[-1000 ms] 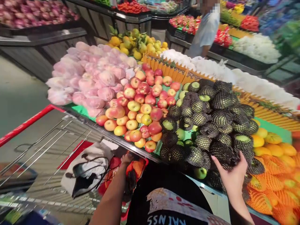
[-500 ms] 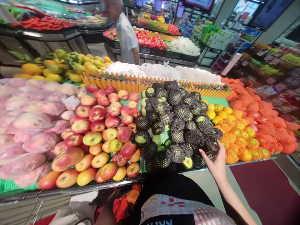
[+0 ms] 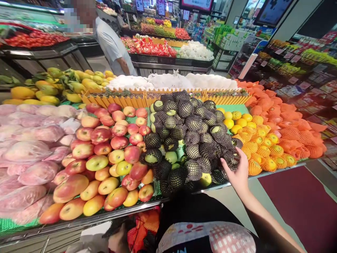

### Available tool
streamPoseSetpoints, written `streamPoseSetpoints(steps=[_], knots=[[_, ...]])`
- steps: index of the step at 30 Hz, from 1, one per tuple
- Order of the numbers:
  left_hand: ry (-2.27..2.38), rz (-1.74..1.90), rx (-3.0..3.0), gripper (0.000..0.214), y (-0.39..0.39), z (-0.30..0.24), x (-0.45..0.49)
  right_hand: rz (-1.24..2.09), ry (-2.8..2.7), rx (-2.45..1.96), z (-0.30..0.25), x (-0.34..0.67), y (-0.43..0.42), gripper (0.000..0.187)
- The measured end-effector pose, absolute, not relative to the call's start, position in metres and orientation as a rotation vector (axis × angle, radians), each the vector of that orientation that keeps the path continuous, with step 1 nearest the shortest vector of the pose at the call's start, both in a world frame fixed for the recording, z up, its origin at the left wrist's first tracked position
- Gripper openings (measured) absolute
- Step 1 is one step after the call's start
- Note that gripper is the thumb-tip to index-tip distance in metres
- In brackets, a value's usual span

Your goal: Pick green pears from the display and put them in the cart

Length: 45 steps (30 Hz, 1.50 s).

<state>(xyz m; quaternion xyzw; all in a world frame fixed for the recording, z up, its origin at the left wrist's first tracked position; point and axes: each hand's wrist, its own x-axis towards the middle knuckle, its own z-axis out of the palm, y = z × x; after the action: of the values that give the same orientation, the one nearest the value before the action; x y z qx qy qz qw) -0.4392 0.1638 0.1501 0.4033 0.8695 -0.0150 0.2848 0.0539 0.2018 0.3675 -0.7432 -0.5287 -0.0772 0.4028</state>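
Note:
My right hand (image 3: 237, 172) reaches onto the front right of a heap of green apples in black net sleeves (image 3: 192, 133). Its fingers are curled around one netted apple (image 3: 231, 158) at the heap's edge. My left hand (image 3: 119, 240) is low at the bottom edge, mostly hidden, closed on an orange mesh bag (image 3: 143, 228) that hangs below the stand's front rail. Red and yellow apples (image 3: 113, 154) lie loose to the left of the netted heap.
Pink-bagged fruit (image 3: 28, 151) fills the left of the stand, oranges in orange nets (image 3: 273, 147) the right. A low orange picket fence (image 3: 147, 96) divides the stand, with white-wrapped fruit and mangoes behind. A person in a pale shirt (image 3: 110, 45) stands beyond. Red floor mat (image 3: 295, 200) at right.
My view swung right and up, so the cart dropped out of sight and the aisle came in. My right hand stayed on the netted apples, now curled over one at the heap's right edge.

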Motion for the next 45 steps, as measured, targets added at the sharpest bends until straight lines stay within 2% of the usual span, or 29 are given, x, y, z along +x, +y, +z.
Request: streamPoseSetpoints(steps=[3,6,8,9,11,13,16,18,20,23,26,29,32,33,35,37,39,40,43,45], knots=[[2.663,0.172,0.721,0.039,0.164,0.174,-0.465,-0.201,-1.286,-1.784,0.368,0.057,0.202,0.065],[2.942,0.909,0.630,0.035,0.178,0.225,-0.477,-0.170,-1.276,-1.638,0.371,0.054,0.204,0.056],[2.939,1.400,0.857,0.036,0.193,0.266,-0.467,-0.008,-1.281,-1.540,0.374,0.045,0.205,0.046],[2.856,1.672,1.018,0.037,0.201,0.287,-0.455,0.156,-1.277,-1.502,0.376,0.038,0.205,0.040],[2.402,2.208,1.423,0.040,0.215,0.323,-0.413,0.653,-1.225,-1.429,0.377,0.022,0.206,0.031],[1.805,2.380,1.810,0.037,0.223,0.351,-0.353,1.256,-1.102,-1.296,0.375,0.006,0.206,0.039],[1.229,1.969,2.071,0.027,0.223,0.376,-0.257,1.927,-0.846,-0.978,0.368,-0.004,0.204,0.067],[0.922,1.619,2.187,0.025,0.219,0.383,-0.208,2.061,-0.716,-0.829,0.363,0.001,0.202,0.070],[0.766,1.318,2.251,0.032,0.216,0.387,-0.177,1.996,-0.645,-0.764,0.359,0.015,0.197,0.056],[0.772,1.039,2.294,0.055,0.220,0.388,-0.160,1.887,-0.619,-0.749,0.354,0.043,0.187,0.042],[0.821,0.876,2.296,0.049,0.227,0.387,-0.156,1.870,-0.632,-0.753,0.348,0.065,0.180,0.040],[0.904,0.721,2.235,0.039,0.227,0.383,-0.152,1.826,-0.754,-0.768,0.345,0.074,0.181,0.054],[1.041,0.551,2.183,0.043,0.224,0.380,-0.145,1.741,-0.967,-0.786,0.349,0.077,0.191,0.081],[1.078,0.503,2.176,0.045,0.224,0.379,-0.143,1.717,-1.040,-0.796,0.353,0.078,0.196,0.084],[1.112,0.434,2.159,0.042,0.226,0.381,-0.140,1.667,-1.181,-0.832,0.360,0.081,0.207,0.069],[1.105,0.401,2.123,0.033,0.230,0.386,-0.140,1.604,-1.297,-0.890,0.367,0.084,0.219,0.039],[1.106,0.410,2.065,0.028,0.236,0.392,-0.143,1.533,-1.372,-0.930,0.372,0.087,0.228,0.032],[1.100,0.425,2.029,0.028,0.238,0.395,-0.144,1.494,-1.402,-0.933,0.374,0.087,0.231,0.037],[0.984,0.453,1.900,0.033,0.242,0.399,-0.147,1.367,-1.542,-0.905,0.375,0.087,0.232,0.076],[0.912,0.440,1.845,0.034,0.243,0.400,-0.147,1.338,-1.638,-0.919,0.374,0.085,0.229,0.083]])
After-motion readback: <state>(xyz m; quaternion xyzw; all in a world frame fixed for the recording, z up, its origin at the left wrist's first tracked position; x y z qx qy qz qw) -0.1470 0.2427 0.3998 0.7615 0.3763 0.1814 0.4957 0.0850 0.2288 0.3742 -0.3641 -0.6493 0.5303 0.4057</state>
